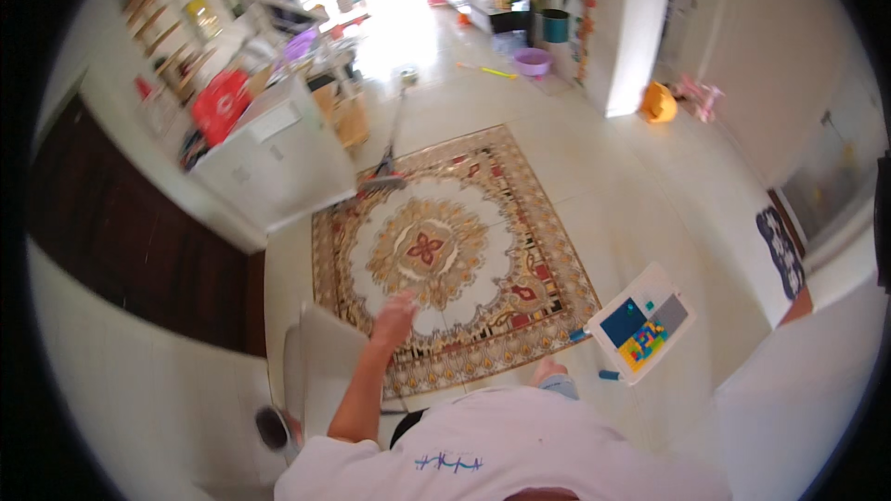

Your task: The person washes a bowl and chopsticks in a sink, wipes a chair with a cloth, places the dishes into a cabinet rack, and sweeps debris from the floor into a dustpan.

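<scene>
My left hand [395, 316] reaches forward at the lower middle, above the patterned floor in this view. It is blurred, and nothing shows in it; how far its fingers are spread is unclear. Just left of my forearm is a pale, smooth panel [330, 362], perhaps part of a chair. My right hand is out of view. A foot in a grey slide [559, 384] shows beyond the hem of my white shirt [501, 431]. Before me lies the ornate floor medallion [424, 248] with its brown and gold border.
To the right stands a low building-block table [688, 296] with blue legs and coloured bricks. A floor mop [385, 181] lies at the pattern's far left edge. Beyond it is a cluttered white cabinet [299, 167]. A purple basin [532, 61] and an orange toy [658, 103] sit farther off.
</scene>
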A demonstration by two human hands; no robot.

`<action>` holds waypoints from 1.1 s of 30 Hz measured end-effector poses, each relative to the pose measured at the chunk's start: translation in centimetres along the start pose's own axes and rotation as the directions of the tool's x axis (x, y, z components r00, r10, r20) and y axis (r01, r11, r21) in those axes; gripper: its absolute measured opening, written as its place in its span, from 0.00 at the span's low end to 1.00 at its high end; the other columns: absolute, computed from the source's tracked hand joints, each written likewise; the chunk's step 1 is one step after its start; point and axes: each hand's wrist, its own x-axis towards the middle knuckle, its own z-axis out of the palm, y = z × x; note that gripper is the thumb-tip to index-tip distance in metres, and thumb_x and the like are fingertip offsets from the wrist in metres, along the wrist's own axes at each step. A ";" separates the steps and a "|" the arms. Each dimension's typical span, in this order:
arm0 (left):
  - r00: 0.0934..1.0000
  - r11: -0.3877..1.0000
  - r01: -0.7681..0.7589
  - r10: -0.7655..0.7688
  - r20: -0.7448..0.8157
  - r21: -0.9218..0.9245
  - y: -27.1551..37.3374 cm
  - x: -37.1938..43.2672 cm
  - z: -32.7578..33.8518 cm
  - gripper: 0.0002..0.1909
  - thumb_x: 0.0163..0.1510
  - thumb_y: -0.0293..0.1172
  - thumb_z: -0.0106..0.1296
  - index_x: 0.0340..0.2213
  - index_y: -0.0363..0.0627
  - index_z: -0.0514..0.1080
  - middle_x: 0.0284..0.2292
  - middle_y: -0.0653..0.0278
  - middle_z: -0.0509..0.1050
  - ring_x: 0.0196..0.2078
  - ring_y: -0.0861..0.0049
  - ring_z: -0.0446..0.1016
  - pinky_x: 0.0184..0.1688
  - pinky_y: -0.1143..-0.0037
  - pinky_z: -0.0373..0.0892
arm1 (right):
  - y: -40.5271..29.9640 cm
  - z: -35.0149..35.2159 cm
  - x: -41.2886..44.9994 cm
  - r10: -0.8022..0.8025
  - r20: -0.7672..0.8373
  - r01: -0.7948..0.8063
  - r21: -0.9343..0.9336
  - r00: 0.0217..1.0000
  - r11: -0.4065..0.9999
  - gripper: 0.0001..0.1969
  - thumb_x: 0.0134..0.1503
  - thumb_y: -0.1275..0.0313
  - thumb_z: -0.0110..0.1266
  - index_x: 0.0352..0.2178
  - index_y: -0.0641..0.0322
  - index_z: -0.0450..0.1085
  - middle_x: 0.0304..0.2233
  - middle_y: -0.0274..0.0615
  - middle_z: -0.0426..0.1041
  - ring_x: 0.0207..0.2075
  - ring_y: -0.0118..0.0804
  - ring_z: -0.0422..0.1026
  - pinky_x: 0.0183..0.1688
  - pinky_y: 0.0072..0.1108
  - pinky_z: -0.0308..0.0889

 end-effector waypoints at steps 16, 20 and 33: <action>0.726 0.901 0.432 -0.320 0.608 -0.042 0.0 28.8 9.9 0.15 0.50 0.38 0.44 0.38 0.45 0.66 0.35 0.65 0.70 0.35 0.77 0.68 0.32 0.76 0.64 | -43.5 -11.3 15.2 -0.262 -0.126 0.263 -0.010 0.957 0.965 0.10 0.50 0.66 0.41 0.25 0.61 0.65 0.21 0.39 0.69 0.18 0.29 0.69 0.18 0.20 0.64; 0.692 0.937 0.345 -0.290 0.661 0.050 3.2 34.5 11.7 0.14 0.49 0.38 0.45 0.36 0.46 0.67 0.32 0.66 0.70 0.32 0.78 0.68 0.30 0.77 0.64 | -55.3 -9.1 16.1 -0.397 -0.200 0.436 0.219 0.896 0.873 0.11 0.51 0.65 0.41 0.24 0.62 0.65 0.20 0.39 0.69 0.19 0.29 0.69 0.19 0.18 0.64; 0.653 0.905 -0.422 0.348 0.673 -0.059 35.9 79.5 14.3 0.10 0.47 0.39 0.46 0.30 0.49 0.67 0.24 0.68 0.70 0.24 0.82 0.68 0.23 0.80 0.64 | -41.7 -13.9 31.6 -0.289 -0.316 0.415 0.814 0.904 0.408 0.09 0.45 0.69 0.44 0.19 0.62 0.68 0.19 0.43 0.68 0.19 0.36 0.69 0.18 0.26 0.64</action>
